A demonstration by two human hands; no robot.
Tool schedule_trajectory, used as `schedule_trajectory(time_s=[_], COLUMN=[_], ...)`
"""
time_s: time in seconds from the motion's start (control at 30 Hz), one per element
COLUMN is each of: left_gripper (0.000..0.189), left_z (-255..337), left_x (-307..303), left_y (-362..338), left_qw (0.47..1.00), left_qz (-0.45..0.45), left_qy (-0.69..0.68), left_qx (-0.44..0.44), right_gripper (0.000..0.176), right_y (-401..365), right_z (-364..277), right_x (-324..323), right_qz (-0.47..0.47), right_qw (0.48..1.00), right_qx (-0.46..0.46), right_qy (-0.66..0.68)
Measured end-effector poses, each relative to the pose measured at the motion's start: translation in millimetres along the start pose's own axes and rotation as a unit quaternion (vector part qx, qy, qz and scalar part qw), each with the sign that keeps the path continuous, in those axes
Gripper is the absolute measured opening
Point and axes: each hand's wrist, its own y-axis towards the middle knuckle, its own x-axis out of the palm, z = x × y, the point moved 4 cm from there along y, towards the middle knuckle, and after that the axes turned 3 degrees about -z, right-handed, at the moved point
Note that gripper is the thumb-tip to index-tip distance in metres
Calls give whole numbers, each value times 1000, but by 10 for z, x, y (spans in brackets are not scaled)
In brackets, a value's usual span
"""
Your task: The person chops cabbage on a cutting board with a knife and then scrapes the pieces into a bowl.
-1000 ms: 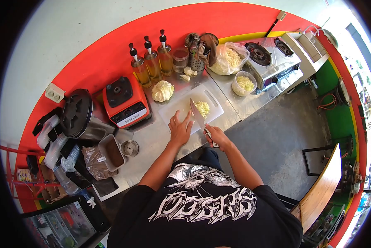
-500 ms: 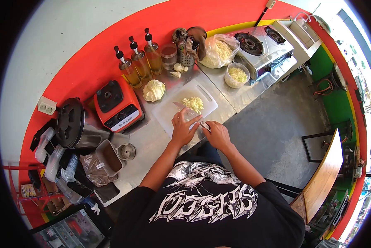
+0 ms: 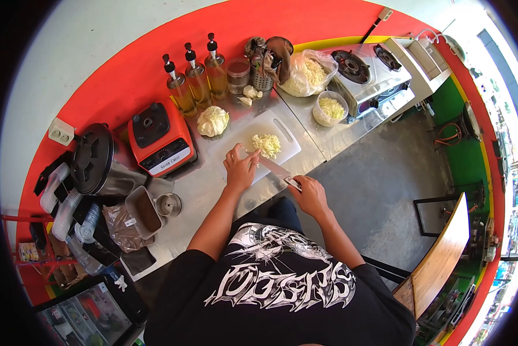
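Change: since a second ago, the knife (image 3: 276, 170) has been taken off its upright stance against the chopped cabbage (image 3: 266, 145) and is now held low and slanted. The two hands have been drawn further apart.
Left hand (image 3: 240, 167): laid palm down on the cutting board (image 3: 285, 134), released and grasping nothing. Its fingertips are placed just beside the near-left side of the pile.
Right hand (image 3: 311, 195): clenched round the knife handle, held off the board's near edge, over the edge of the tabletop (image 3: 210, 187).
Knife: the blade is pointed from the right hand across the board's near edge toward the left hand's fingers. Contact with the board cannot be told.
Chopped cabbage: heaped as one pale pile at the middle of the board.
Cutting board: white, set slantwise on the steel tabletop.
Surroundings: a cabbage piece (image 3: 212, 121) is noted just beyond the board's far-left corner, a red blender (image 3: 158, 138) left of the board, and three bottles (image 3: 198, 81) behind the board. A tub (image 3: 330, 108), a bag (image 3: 308, 72) and a stove (image 3: 365, 66) are noted right of the board.
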Motion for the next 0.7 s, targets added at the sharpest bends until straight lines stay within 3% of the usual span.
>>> schedule_trajectory(time_s=[0.2, 0.27, 0.37, 0.43, 0.47, 0.63, 0.7], left_gripper=[28, 26, 20, 18, 18, 21, 22], left_z=[-194, -291, -385, -467, -499, -488, -497], left_x=[-56, -105, -174, -208, -219, -307, -293], left_y=[16, -3, -73, -131, -153, -257, -268], left_qw=[994, 989, 980, 964, 964, 974, 975], left_qz=[96, 136, 153, 157, 156, 209, 163], left_qy=[-28, -52, -119, -187, -184, -90, -147], left_qx=[-33, -28, -39, -108, -108, -2, -33], right_gripper=[32, 32, 31, 31, 31, 34, 35], right_y=[-75, -76, -61, -29, -13, 210, 289], right_z=[123, 199, 347, 316, 297, 263, 268], right_x=[41, 193, 581, 710, 791, 1015, 1056], right_qz=[23, -12, -51, -95, -136, -174, -177], right_qw=[998, 994, 982, 980, 975, 963, 957], right_qx=[20, 52, 19, 15, 12, -4, 12], right_qy=[46, 95, 179, 177, 173, 208, 228])
